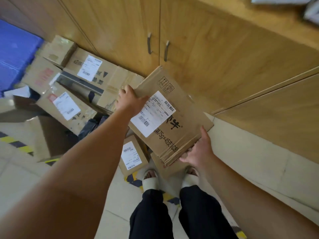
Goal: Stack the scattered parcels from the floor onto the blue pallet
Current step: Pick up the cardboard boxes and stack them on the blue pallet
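Note:
I hold a flat brown cardboard parcel [179, 107] with a white shipping label, lifted off the floor and tilted. My left hand [129, 99] grips its far left edge and my right hand [198, 149] grips its near right corner from below. A small labelled parcel [132, 155] lies on the floor under it, by my feet. Several more cardboard parcels [82, 83] are piled at the left against the cupboard. The blue pallet [15, 54] shows at the far left edge, blurred.
Wooden cupboard doors [189, 40] with metal handles stand right behind the parcels. Yellow and black floor tape [17, 145] runs across the pale tiles. My feet in white slippers [150, 180] stand close to the small parcel. A dark bag [89, 126] lies among the boxes.

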`<move>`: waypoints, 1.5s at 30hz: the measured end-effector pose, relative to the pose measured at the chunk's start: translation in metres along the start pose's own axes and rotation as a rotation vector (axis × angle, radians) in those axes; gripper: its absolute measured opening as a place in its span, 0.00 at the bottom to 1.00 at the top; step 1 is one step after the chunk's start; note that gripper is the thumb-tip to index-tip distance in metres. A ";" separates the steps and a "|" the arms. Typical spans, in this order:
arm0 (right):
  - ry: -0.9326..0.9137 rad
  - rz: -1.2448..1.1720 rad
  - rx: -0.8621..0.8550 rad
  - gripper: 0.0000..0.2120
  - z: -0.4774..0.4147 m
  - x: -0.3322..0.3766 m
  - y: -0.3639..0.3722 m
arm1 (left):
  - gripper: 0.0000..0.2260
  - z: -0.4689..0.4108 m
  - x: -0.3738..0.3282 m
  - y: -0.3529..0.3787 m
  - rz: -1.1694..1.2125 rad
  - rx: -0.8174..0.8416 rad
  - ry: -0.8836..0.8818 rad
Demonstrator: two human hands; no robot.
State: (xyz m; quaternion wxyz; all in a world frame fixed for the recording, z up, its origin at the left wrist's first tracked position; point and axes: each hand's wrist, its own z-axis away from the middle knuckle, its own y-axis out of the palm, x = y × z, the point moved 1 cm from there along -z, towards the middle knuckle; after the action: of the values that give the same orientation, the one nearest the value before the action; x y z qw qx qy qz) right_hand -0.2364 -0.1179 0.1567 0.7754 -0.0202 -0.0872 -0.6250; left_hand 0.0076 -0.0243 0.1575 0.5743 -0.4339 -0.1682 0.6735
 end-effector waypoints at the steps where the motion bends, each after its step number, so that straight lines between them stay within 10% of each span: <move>1: -0.025 0.019 0.019 0.41 0.031 0.003 0.001 | 0.26 0.022 -0.002 -0.025 0.090 0.005 -0.023; 11: -0.297 0.345 0.070 0.24 0.285 0.014 0.041 | 0.15 0.242 0.016 -0.223 0.598 -0.065 -0.162; 20: -0.650 0.691 0.208 0.22 0.360 0.002 0.034 | 0.13 0.386 0.069 -0.241 0.932 -0.272 -0.246; 31: -0.520 1.024 0.527 0.39 0.379 -0.099 0.088 | 0.14 0.532 0.166 -0.223 1.207 -0.616 -0.440; 35: -0.495 1.099 0.642 0.20 0.395 -0.158 0.117 | 0.15 0.566 0.218 -0.235 1.281 -0.720 -0.488; 45: -0.527 1.191 0.707 0.19 0.423 -0.332 0.196 | 0.20 0.588 0.394 -0.294 1.382 -0.708 -0.429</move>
State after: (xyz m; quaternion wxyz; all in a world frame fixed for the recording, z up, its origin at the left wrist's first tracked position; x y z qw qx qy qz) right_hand -0.1601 0.3044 0.5348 0.8967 0.0375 -0.4409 -0.0075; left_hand -0.2510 0.5812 0.5503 -0.1887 -0.4574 -0.1718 0.8518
